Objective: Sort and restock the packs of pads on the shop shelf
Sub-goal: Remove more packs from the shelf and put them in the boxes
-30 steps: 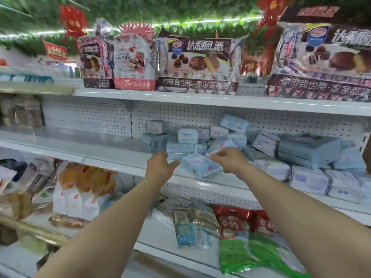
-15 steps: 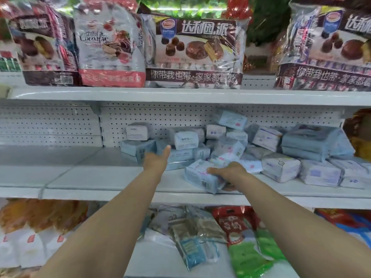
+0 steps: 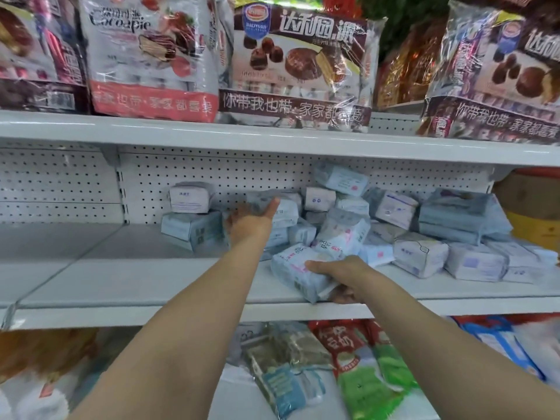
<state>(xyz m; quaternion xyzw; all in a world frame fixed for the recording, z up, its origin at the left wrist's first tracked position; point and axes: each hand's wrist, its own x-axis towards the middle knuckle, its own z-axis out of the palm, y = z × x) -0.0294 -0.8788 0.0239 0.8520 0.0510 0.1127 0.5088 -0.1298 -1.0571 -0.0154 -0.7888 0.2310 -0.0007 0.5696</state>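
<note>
Cut off by the top edge: large snack bags (image 3: 300, 65) on the upper shelf (image 3: 272, 137), glossy crinkled film, printing only partly legible. Blurred and hard to read beneath the middle shelf (image 3: 151, 286): foil and plastic packets (image 3: 285, 386) in green, red and blue.

On that middle shelf, white painted metal with a perforated back panel (image 3: 60, 183), a loose heap of pad packs (image 3: 419, 259): soft rectangular bricks in pale blue and white film, small print too blurred to read. At the heap's left end, 2 stacked packs (image 3: 194, 230).

Left hand (image 3: 251, 225) flat and relaxed, thumb raised, reaching in among the heap; fingertips hidden beyond the palm, contact with any pack impossible to judge.

Right hand (image 3: 342, 274) clamped round 1 front pack (image 3: 294, 271), fingers curled over its top, thumb tucked underneath at the shelf's front lip. Pack tilted, lying at the front edge of the middle shelf, just in front of the heap.

Both bare forearms (image 3: 188, 344) cut off by the bottom edge.
</note>
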